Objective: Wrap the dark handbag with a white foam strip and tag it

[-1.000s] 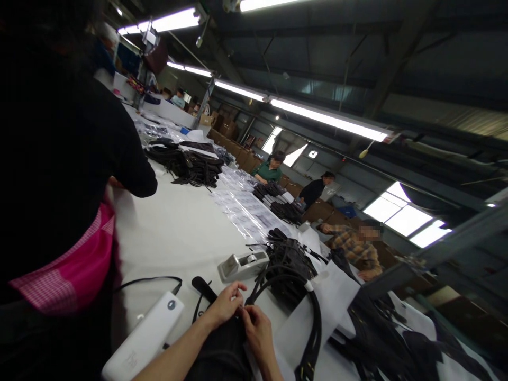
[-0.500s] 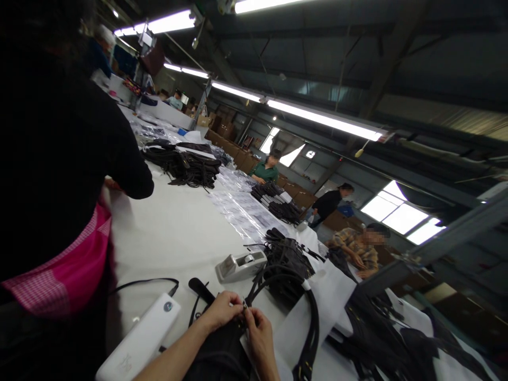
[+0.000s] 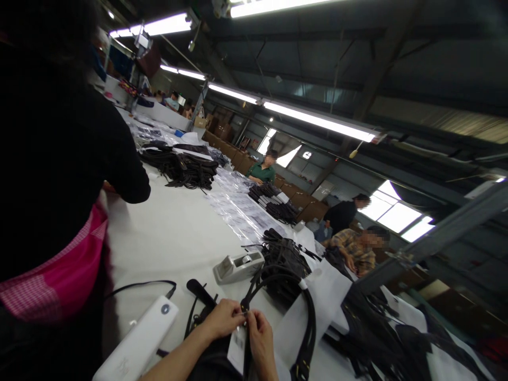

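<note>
My left hand (image 3: 225, 318) and my right hand (image 3: 260, 333) meet over a black bag (image 3: 214, 365), fingertips closed in a pinch close together. Between them hangs a white hang tag (image 3: 237, 349), its upper end at my fingers; the thin tie there is too small to see clearly. Black handles (image 3: 307, 317) with small yellowish metal parts curve up just right of my right hand. Beyond my fingers lies a grey tape dispenser (image 3: 238, 266). A white power bank (image 3: 137, 338) with a black cable rests left of my left forearm.
A heap of black bags (image 3: 283, 259) with white paper sheets (image 3: 327, 296) lies ahead and right. Further bag stacks (image 3: 178, 164) and clear plastic sheets (image 3: 238, 211) cover the far table. A co-worker in black (image 3: 71, 137) stands close on the left; others work across the table.
The white tag has come into view under my fingers, which stay pinched together. In the background, a person in black has moved right. The view has shifted slightly.
</note>
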The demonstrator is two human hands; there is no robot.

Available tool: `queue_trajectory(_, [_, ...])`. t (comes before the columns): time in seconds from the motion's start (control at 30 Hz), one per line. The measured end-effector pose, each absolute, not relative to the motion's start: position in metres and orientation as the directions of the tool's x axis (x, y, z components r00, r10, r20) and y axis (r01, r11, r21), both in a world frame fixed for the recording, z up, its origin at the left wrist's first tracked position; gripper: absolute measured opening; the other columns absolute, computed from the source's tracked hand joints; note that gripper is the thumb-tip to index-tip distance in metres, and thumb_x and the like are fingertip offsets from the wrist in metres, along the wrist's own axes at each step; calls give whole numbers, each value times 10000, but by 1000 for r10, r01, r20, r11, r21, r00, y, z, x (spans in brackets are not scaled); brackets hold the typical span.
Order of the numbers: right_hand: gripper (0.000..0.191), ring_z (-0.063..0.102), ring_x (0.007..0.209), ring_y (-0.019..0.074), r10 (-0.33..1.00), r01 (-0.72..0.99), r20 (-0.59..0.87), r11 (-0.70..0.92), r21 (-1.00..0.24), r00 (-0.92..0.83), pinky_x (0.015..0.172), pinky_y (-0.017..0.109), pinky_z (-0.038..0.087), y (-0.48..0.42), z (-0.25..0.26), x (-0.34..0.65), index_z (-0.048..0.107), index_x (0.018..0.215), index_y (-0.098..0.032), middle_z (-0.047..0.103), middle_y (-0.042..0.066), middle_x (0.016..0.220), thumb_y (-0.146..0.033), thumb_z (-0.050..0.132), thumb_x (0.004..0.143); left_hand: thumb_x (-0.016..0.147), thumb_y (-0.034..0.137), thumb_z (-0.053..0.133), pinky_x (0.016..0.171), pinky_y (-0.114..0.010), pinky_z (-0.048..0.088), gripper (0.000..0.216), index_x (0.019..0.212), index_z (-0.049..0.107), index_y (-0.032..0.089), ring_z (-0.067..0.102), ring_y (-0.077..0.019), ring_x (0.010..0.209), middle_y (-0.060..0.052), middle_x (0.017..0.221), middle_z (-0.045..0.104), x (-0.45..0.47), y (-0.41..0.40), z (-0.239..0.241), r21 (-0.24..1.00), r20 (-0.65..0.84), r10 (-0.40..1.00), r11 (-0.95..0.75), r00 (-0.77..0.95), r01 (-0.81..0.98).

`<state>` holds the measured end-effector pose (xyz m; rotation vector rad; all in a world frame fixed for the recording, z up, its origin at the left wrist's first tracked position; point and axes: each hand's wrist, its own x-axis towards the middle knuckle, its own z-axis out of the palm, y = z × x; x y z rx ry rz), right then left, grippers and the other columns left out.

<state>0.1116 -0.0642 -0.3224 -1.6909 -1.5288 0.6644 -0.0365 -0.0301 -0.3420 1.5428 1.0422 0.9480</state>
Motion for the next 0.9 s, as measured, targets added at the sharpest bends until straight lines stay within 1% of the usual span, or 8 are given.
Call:
queue_trajectory(0.13, [378, 622, 967, 222, 988, 725, 147, 70, -685, 44, 911, 347, 475, -86, -319, 140, 633, 1078, -179, 661, 104, 1073, -347, 429, 807, 781, 361, 475, 585, -271, 263, 281, 556, 449, 194, 420, -122, 586, 41, 551, 443, -34, -27, -344, 964, 69, 961, -133, 269, 228])
queue_trajectory(0.23, [536, 534, 1186, 198, 984, 804, 72, 175, -568, -163, 1062, 345, 390, -103, -311, 157, 573, 1245, -242, 578, 86, 1272, -155, 425, 738, 795, 411, 459, 567, -260, 279, 318, 557, 428, 201, 425, -120, 564, 43, 537, 449, -32, -24, -346, 966, 67, 960, -131, 274, 224])
queue_trajectory(0.33, [598, 472, 1260, 216, 963, 867, -55, 212, -450, -264, 1087, 359, 353, -111, -307, 154, 603, 1215, -288, 510, 73, 1368, -93, 484, 662, 825, 491, 370, 534, -250, 334, 385, 575, 448, 208, 462, -122, 490, 37, 502, 492, -28, -27, -348, 976, 60, 947, -122, 315, 181])
queue_trajectory(0.4, [479, 499, 1219, 239, 962, 878, -54, 221, -424, -268, 1047, 355, 383, -110, -310, 143, 685, 1067, -315, 524, 45, 1362, -130, 572, 640, 829, 540, 317, 523, -255, 368, 443, 574, 464, 209, 475, -128, 443, 27, 478, 517, -25, -30, -351, 981, 56, 937, -116, 346, 156])
queue_trajectory(0.53, [134, 597, 1024, 230, 961, 717, 183, 277, -639, -209, 975, 347, 431, -95, -327, 123, 732, 766, -277, 682, 32, 1096, -347, 629, 717, 792, 597, 306, 553, -276, 398, 486, 522, 449, 220, 500, -153, 472, 13, 453, 500, -20, -26, -365, 982, 66, 919, -128, 388, 137])
queue_trajectory(0.7, [358, 592, 753, 195, 951, 314, 254, 190, -930, 178, 730, 326, 510, -79, -336, 102, 660, 857, -204, 647, 34, 769, -533, 596, 729, 723, 602, 374, 497, -277, 373, 444, 486, 431, 231, 472, -155, 461, 19, 450, 484, -22, -12, -385, 999, -25, 882, 38, 471, -18])
queue_trajectory(0.8, [409, 572, 740, 173, 954, 181, 203, 165, -970, 222, 697, 292, 498, -74, -326, 98, 610, 886, -184, 622, 21, 764, -551, 614, 707, 716, 580, 428, 488, -262, 353, 432, 530, 509, 199, 467, -138, 455, 4, 478, 546, -29, -13, -382, 974, -31, 859, 141, 512, -177])
queue_trajectory(0.9, [409, 571, 752, 173, 959, 161, 185, 152, -975, 216, 696, 281, 488, -73, -314, 105, 617, 920, -167, 638, 34, 802, -515, 600, 705, 702, 515, 533, 539, -248, 401, 375, 770, 619, 157, 519, -114, 519, -25, 703, 669, -36, -23, -367, 889, -53, 881, 256, 470, -379])
